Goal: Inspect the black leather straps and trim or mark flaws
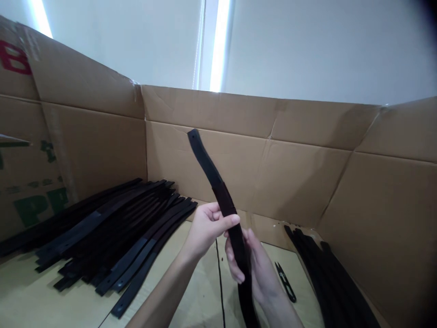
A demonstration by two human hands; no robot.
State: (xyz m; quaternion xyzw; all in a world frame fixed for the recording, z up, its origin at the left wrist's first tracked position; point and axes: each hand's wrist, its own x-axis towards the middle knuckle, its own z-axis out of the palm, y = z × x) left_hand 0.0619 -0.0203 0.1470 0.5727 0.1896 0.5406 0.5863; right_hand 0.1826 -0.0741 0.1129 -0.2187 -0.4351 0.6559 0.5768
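1. Head view: the left hand [205,228] was raised in front of the cardboard walls, its grip pinched on a long black strap [218,191], thumb on the near face and fingers behind it.
2. The right hand [254,266] sat just below the left, its grip wrapped around the same strap lower down, fingers curled over the near edge.
3. The strap stood nearly upright between both hands, curving up and to the left; its upper end, with a small hole in it, stood against the cardboard back wall [259,150]. Its lower end ran out of view at the bottom edge.
4. A pile of black straps [102,237] lay on the desk [191,300] to the left, fanned out side by side and overlapping, well apart from the hands.
5. A second bundle of black straps [327,278] lay at the right along the cardboard side wall [392,218].
6. Small black thread snips [286,282] lay flat on the desk, just right of the right hand and beside the right bundle.
7. A cardboard panel with green and red print [30,182] stood at the far left, behind the left pile.
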